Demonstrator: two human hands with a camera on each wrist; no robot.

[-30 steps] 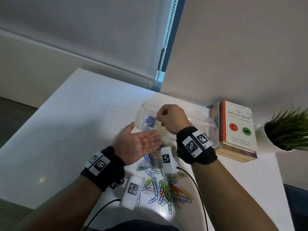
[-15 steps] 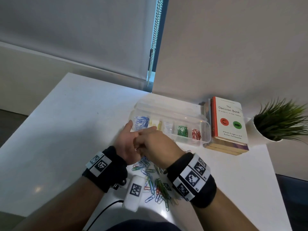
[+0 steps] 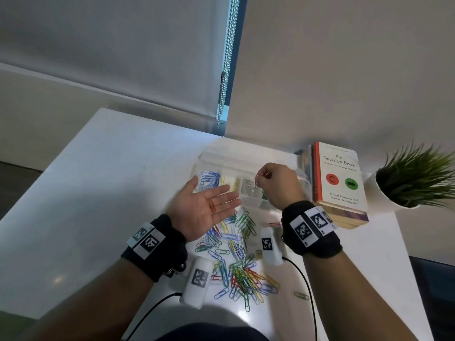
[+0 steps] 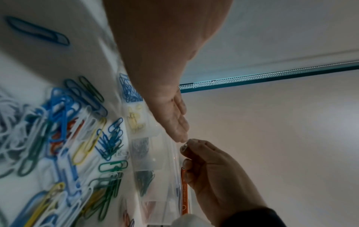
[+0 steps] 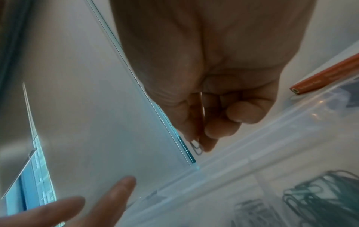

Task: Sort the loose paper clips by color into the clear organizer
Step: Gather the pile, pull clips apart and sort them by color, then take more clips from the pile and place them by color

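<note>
My left hand [image 3: 205,207] lies palm up with straight fingers, and a red paper clip [image 3: 212,206] rests on the palm. My right hand [image 3: 261,179] pinches a white paper clip [image 3: 256,183] over the white compartment of the clear organizer [image 3: 206,156]. The wrist view shows the white paper clip [image 5: 197,146] sticking out between thumb and forefinger. The organizer holds blue clips [image 3: 209,178], yellow ones [image 3: 231,182], white ones, green ones and, in the left wrist view, red ones. A loose pile of mixed clips [image 3: 236,257] lies on the white table [image 3: 98,193] below both hands.
A stack of books [image 3: 337,178] sits right of the organizer, with a potted plant [image 3: 416,178] beyond it. A blind chain [image 3: 227,57] hangs at the wall. One stray clip [image 3: 301,295] lies to the right of the pile.
My right hand came down to the left palm, took the white clip from it and rose to the organizer's middle. The red clip stays on the open palm.
</note>
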